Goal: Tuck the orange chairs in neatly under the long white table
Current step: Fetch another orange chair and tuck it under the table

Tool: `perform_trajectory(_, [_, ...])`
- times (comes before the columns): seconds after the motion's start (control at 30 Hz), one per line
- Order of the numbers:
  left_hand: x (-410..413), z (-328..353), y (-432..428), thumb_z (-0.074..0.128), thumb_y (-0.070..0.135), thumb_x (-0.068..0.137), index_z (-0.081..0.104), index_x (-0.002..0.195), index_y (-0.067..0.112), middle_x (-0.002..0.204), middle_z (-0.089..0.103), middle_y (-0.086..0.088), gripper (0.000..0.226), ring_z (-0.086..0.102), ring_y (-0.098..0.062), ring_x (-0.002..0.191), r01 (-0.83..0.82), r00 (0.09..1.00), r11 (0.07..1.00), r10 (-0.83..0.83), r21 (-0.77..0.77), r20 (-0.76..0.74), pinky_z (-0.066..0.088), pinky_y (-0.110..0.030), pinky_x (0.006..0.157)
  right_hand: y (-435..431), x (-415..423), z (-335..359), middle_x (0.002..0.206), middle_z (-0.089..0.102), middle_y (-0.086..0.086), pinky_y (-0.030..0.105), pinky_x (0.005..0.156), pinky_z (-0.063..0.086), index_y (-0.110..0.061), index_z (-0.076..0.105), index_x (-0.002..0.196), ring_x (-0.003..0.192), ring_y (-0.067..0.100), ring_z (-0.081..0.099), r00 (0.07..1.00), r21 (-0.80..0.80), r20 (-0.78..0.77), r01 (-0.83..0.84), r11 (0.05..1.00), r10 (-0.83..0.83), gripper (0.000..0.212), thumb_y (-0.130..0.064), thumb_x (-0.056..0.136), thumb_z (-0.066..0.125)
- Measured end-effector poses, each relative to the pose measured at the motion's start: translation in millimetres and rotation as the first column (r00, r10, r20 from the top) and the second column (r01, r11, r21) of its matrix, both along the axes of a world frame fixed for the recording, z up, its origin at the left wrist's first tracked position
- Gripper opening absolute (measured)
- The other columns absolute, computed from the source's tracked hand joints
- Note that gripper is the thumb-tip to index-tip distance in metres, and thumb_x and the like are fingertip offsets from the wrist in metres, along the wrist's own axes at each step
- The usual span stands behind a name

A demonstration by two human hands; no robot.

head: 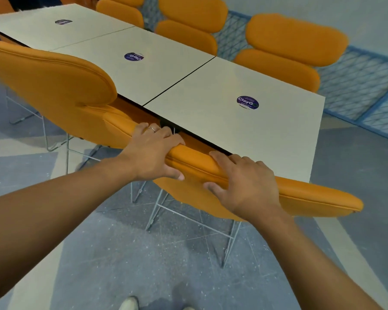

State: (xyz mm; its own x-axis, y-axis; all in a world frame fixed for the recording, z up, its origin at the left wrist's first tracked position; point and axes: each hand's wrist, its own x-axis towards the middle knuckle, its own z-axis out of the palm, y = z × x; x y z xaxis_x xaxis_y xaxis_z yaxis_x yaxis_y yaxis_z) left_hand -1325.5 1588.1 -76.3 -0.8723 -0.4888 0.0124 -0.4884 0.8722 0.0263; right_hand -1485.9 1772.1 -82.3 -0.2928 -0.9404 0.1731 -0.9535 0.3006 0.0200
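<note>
I see only a thin slot between the chair back [300, 193] and the near edge of the tabletop [211, 121]; fingers of the left hand [152, 153] fill part of it. On the left, the neighbouring chair [54, 86] stands just beside this one, closing that side. Wire legs [232, 241] crowd the space underneath. Past the tabletop's right corner the floor [345, 164] lies open, as behind the chair. Three far chairs [296, 39] line the far edge.

Nearest sticker [247, 102]: round, purple, reads "ClayG". Middle sticker [133, 56] and far sticker [63, 21] same kind, print blurred; all three in a diagonal row. Blue lattice railing [356, 86] along right side, below pale wall [323, 10]. Floor [143, 253] speckled grey with pale beige bands. Toes of two light shoes [129, 303] at bottom edge
</note>
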Motion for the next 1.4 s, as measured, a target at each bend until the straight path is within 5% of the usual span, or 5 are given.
perform_trajectory(0.1, [3, -7, -7, 0.037, 0.092, 0.059, 0.049, 0.127, 0.035, 0.117, 0.054, 0.002, 0.09, 0.047, -0.025, 0.111, 0.052, 0.997, 0.998, -0.054, -0.044, -0.054, 0.027, -0.045, 0.1, 0, 5, -3, 0.106, 0.07, -0.003, 0.039, 0.076, 0.049, -0.035, 0.048, 0.14, 0.09, 0.024, 0.066, 0.998, -0.031, -0.02, 0.052, 0.998, -0.052, 0.068, -0.072, 0.083, 0.057])
perform_trajectory(0.27, [2, -13, -10, 0.051, 0.087, 0.062, 0.051, 0.124, 0.033, 0.113, 0.053, 0.001, 0.082, 0.046, -0.025, 0.108, 0.087, 0.988, 0.995, -0.093, -0.055, -0.126, 0.028, -0.045, 0.098, -1, 11, -3, 0.109, 0.072, -0.006, 0.039, 0.08, 0.048, -0.035, 0.056, 0.135, 0.095, 0.022, 0.067, 0.987, -0.06, 0.007, 0.164, 0.985, -0.164, 0.07, -0.073, 0.077, 0.065])
perform_trajectory(0.57, [2, -15, -9, 0.063, 0.083, 0.056, 0.051, 0.124, 0.032, 0.117, 0.057, 0.001, 0.086, 0.047, -0.027, 0.114, 0.079, 0.987, 0.995, -0.086, -0.056, -0.132, 0.028, -0.047, 0.1, 4, 19, -7, 0.113, 0.072, -0.006, 0.041, 0.09, 0.042, -0.033, 0.061, 0.133, 0.101, 0.021, 0.065, 0.958, -0.092, -0.019, 0.283, 0.955, -0.286, 0.077, -0.082, 0.074, 0.052])
perform_trajectory(1.03, [-1, -14, -6, 0.067, 0.081, 0.054, 0.056, 0.119, 0.034, 0.109, 0.059, 0.001, 0.081, 0.05, -0.028, 0.109, 0.036, 0.986, 0.996, -0.049, -0.082, -0.16, 0.028, -0.046, 0.095, 60, -31, 14, 0.119, 0.068, -0.006, 0.043, 0.094, 0.036, -0.038, 0.055, 0.134, 0.111, 0.022, 0.058, 0.891, 0.115, -0.081, 0.454, 0.884, -0.447, 0.1, -0.095, 0.053, 0.058])
perform_trajectory(1.4, [1, -14, -8, 0.069, 0.079, 0.054, 0.057, 0.115, 0.033, 0.103, 0.057, 0.003, 0.078, 0.05, -0.027, 0.105, 0.058, 0.984, 0.997, -0.067, -0.057, -0.164, 0.027, -0.045, 0.093, 67, -39, 13, 0.07, 0.055, -0.009, 0.034, 0.075, 0.035, -0.032, 0.063, 0.087, 0.074, 0.017, 0.051, 0.864, 0.075, -0.014, 0.502, 0.861, -0.503, 0.081, -0.097, 0.039, 0.06])
